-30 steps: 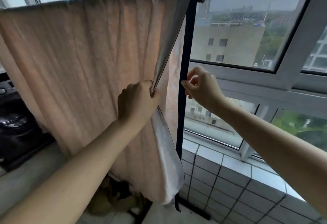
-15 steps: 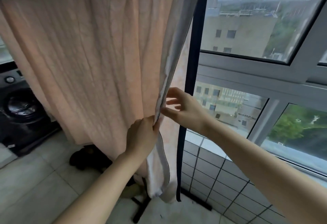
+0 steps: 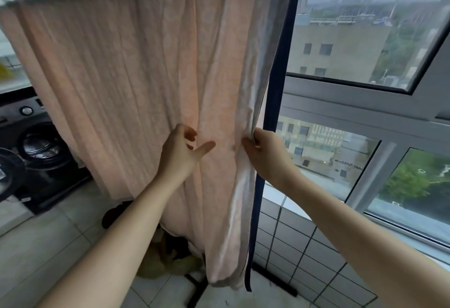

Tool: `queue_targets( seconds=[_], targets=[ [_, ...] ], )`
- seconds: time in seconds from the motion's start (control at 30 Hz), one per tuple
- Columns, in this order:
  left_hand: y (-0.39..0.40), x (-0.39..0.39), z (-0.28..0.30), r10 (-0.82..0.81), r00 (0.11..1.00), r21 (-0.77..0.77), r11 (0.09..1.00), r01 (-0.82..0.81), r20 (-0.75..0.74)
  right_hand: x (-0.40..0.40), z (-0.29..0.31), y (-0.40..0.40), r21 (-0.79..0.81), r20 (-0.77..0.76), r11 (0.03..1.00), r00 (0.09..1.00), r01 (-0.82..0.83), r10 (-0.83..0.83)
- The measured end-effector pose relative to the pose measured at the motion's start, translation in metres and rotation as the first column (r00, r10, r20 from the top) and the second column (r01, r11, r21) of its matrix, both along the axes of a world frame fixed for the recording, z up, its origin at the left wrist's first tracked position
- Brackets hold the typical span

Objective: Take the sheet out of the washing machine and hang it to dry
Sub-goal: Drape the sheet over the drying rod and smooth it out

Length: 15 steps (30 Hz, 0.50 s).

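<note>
— What's changed since half a second ago?

— Since then my left hand (image 3: pixel 181 153) has let go of the sheet's edge and shifted toward the middle of the frame; my right hand (image 3: pixel 264 153) has taken that edge instead.

— How do your hands sit in the head view?

— Left fingers loosely spread, thumb out, against the pink sheet (image 3: pixel 126 76) and gripping nothing. Right thumb and fingers pinch the pale right hem, just beside the dark upright pole (image 3: pixel 280 69).

— And the sheet?

— Draped over the rack's top bar across the upper frame, hanging down to near the tiled floor (image 3: pixel 43 239). Washing machine (image 3: pixel 31 149) is at the left edge, window (image 3: pixel 360 39) on the right.
</note>
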<state>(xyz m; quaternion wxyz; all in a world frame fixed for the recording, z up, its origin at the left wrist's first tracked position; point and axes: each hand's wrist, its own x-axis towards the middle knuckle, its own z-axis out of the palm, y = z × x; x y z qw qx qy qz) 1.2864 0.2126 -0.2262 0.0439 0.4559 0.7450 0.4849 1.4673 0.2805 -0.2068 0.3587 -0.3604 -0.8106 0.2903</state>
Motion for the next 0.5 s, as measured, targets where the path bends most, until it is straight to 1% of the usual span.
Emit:
queue_targets(
  seconds=[0.1,0.2,0.33,0.4,0.5],
  targets=[
    [0.008,0.004,0.011,-0.036,0.999,-0.019,0.999,0.035,-0.017,0.000,0.000,0.000,0.033,0.016,0.999,1.000,0.003,-0.004],
    [0.011,0.004,0.009,0.022,0.995,0.015,1.000,-0.021,-0.101,0.002,-0.001,-0.003,0.104,0.059,0.994,0.998,0.021,-0.027],
    [0.006,0.006,-0.009,0.059,0.993,-0.020,0.998,-0.061,-0.107,0.005,-0.015,-0.004,0.167,0.144,0.985,0.987,0.047,-0.071],
    [0.003,0.008,-0.021,0.055,0.991,-0.041,0.997,-0.060,-0.121,0.007,-0.026,-0.002,0.174,0.180,0.983,0.979,0.059,-0.091],
    [0.001,0.010,-0.036,0.034,0.995,-0.051,0.998,-0.039,-0.097,0.010,-0.041,0.002,0.164,0.207,0.983,0.972,0.079,-0.112]
  ],
)
